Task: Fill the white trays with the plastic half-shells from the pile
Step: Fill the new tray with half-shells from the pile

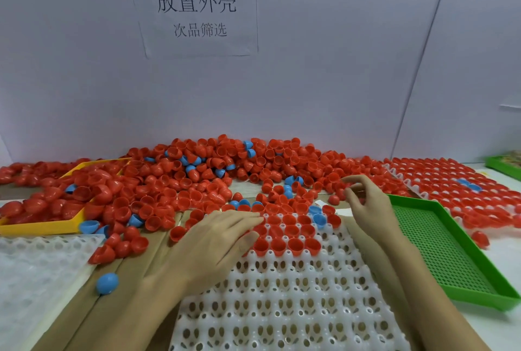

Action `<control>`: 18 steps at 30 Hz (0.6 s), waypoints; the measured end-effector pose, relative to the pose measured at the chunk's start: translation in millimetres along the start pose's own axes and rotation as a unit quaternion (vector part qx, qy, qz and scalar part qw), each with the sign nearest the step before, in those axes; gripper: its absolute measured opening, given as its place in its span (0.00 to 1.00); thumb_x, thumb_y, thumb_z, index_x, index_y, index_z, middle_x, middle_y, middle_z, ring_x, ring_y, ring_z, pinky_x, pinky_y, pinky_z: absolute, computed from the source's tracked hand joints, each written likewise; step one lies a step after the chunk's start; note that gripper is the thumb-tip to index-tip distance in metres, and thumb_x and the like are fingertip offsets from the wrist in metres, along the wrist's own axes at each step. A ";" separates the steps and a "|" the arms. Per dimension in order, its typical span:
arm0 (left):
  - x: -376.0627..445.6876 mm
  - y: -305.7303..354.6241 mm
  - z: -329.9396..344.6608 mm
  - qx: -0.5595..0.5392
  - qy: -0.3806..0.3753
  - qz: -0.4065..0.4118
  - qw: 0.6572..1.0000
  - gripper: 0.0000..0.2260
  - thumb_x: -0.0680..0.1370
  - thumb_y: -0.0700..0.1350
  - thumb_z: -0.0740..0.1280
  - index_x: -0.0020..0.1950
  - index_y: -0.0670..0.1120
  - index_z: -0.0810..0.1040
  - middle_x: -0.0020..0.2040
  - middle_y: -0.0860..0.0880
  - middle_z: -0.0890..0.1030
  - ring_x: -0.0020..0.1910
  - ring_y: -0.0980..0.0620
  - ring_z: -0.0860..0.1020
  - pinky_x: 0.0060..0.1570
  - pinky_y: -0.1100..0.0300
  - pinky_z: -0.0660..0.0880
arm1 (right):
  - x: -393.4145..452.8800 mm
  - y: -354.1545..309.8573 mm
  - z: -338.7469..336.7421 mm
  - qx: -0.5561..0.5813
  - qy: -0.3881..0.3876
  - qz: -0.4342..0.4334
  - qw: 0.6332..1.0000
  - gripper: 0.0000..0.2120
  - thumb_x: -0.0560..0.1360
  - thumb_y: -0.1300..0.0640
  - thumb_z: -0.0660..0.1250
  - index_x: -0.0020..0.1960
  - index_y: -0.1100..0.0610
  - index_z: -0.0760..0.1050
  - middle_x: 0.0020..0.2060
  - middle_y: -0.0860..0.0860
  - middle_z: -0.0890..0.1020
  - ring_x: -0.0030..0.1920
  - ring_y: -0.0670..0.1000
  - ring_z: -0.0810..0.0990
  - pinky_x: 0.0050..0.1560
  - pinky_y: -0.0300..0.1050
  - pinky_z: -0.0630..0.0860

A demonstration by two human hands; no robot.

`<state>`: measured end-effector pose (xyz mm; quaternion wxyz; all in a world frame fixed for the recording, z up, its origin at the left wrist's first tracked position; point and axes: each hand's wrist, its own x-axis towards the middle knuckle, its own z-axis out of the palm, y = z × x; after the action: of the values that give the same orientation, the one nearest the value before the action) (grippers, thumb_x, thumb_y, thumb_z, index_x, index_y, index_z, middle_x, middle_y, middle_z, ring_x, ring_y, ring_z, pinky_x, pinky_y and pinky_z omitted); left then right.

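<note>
Filling the white tray point(296, 302), only its far rows seated: my left hand point(217, 240) lies flat, fingers straight on its far-left shells, my right hand point(366, 204) loosely curled, empty, beyond its far-right corner toward the pile point(214, 170) against the white wall — next, pinch one.

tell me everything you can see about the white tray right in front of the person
The white tray looks like moulded plastic, a grid of round cups with holes through the walls. It lies flat on the brown table, reaching to the bottom edge of the picture. Only its far rows are filled, with red half-shells seated open side up and a blue half-shell near the far right; the near cups are bare. The left hand rests on its far left part.
</note>
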<state>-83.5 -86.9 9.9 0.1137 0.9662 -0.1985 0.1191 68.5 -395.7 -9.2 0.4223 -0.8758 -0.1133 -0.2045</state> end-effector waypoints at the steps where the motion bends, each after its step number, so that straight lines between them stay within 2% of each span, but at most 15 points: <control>1: -1.7 -1.0 -3.3 -0.007 0.034 -0.002 0.999 0.30 0.84 0.63 0.40 0.78 0.54 0.70 0.73 0.60 0.73 0.72 0.68 0.65 0.71 0.75 0.51 | 3.5 2.9 2.9 -0.033 -0.007 0.004 0.999 0.13 0.84 0.65 0.65 0.66 0.55 0.77 0.52 0.48 0.82 0.53 0.49 0.81 0.58 0.48 0.80; 3: -1.9 -10.9 -0.2 0.007 0.069 0.013 0.998 0.30 0.86 0.61 0.42 0.71 0.52 0.78 0.63 0.60 0.79 0.62 0.65 0.72 0.66 0.71 0.60 | 15.1 4.4 8.9 -0.104 -0.055 -0.007 0.993 0.18 0.83 0.69 0.63 0.70 0.55 0.76 0.60 0.53 0.80 0.60 0.52 0.79 0.64 0.44 0.76; 5: -1.1 -18.1 2.7 0.039 0.102 0.035 0.993 0.29 0.87 0.60 0.43 0.65 0.50 0.81 0.56 0.59 0.80 0.55 0.61 0.75 0.60 0.65 0.66 | 30.5 -1.9 13.4 -0.159 -0.138 -0.036 0.977 0.23 0.82 0.72 0.63 0.71 0.53 0.78 0.64 0.53 0.79 0.64 0.53 0.78 0.63 0.38 0.73; 6: -1.2 -18.8 3.3 0.047 0.111 0.042 0.992 0.29 0.87 0.59 0.43 0.63 0.50 0.82 0.54 0.59 0.80 0.53 0.60 0.76 0.58 0.63 0.67 | 39.0 -6.9 15.6 -0.178 -0.177 -0.055 0.966 0.22 0.82 0.71 0.64 0.70 0.53 0.79 0.64 0.52 0.79 0.64 0.52 0.79 0.63 0.39 0.74; 9: -0.1 -20.9 5.0 0.050 0.119 0.047 0.990 0.29 0.87 0.59 0.43 0.60 0.50 0.83 0.53 0.58 0.80 0.51 0.58 0.76 0.56 0.60 0.68 | 61.9 -20.4 27.3 -0.212 -0.253 -0.094 0.939 0.13 0.80 0.62 0.72 0.63 0.54 0.84 0.59 0.49 0.85 0.57 0.48 0.82 0.63 0.43 0.79; 11: 0.1 -21.1 4.0 0.052 0.115 0.045 0.991 0.30 0.87 0.60 0.42 0.60 0.50 0.83 0.53 0.58 0.80 0.52 0.58 0.76 0.56 0.59 0.68 | 73.7 -24.9 38.4 -0.248 -0.290 -0.097 0.919 0.08 0.78 0.60 0.75 0.56 0.55 0.87 0.53 0.48 0.87 0.50 0.45 0.84 0.60 0.45 0.82; 13: 0.1 -20.8 3.2 0.054 0.125 0.047 0.990 0.30 0.87 0.59 0.42 0.59 0.51 0.83 0.53 0.58 0.80 0.52 0.58 0.76 0.56 0.59 0.68 | 81.0 -26.6 47.5 -0.281 -0.299 -0.095 0.907 0.05 0.78 0.61 0.75 0.53 0.57 0.88 0.48 0.49 0.88 0.44 0.43 0.83 0.56 0.45 0.84; 15: 0.0 -21.3 2.4 0.050 0.132 0.043 0.989 0.29 0.87 0.59 0.43 0.59 0.51 0.83 0.52 0.59 0.80 0.51 0.59 0.76 0.56 0.60 0.69 | 86.0 -28.2 48.5 -0.284 -0.274 -0.100 0.914 0.04 0.78 0.62 0.75 0.52 0.58 0.87 0.48 0.51 0.88 0.41 0.41 0.82 0.50 0.38 0.83; 18: -1.1 -21.4 1.2 0.049 0.136 0.037 0.989 0.30 0.87 0.60 0.42 0.57 0.51 0.83 0.51 0.59 0.79 0.50 0.60 0.75 0.54 0.60 0.71 | 86.9 -33.0 35.9 -0.259 -0.217 -0.119 0.934 0.05 0.79 0.63 0.73 0.53 0.59 0.87 0.49 0.52 0.88 0.40 0.38 0.79 0.39 0.27 0.73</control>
<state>-75.5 -67.6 4.8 0.0872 0.9375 -0.2106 0.2630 143.0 -344.9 33.1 0.1184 -0.9580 -0.2485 -0.0800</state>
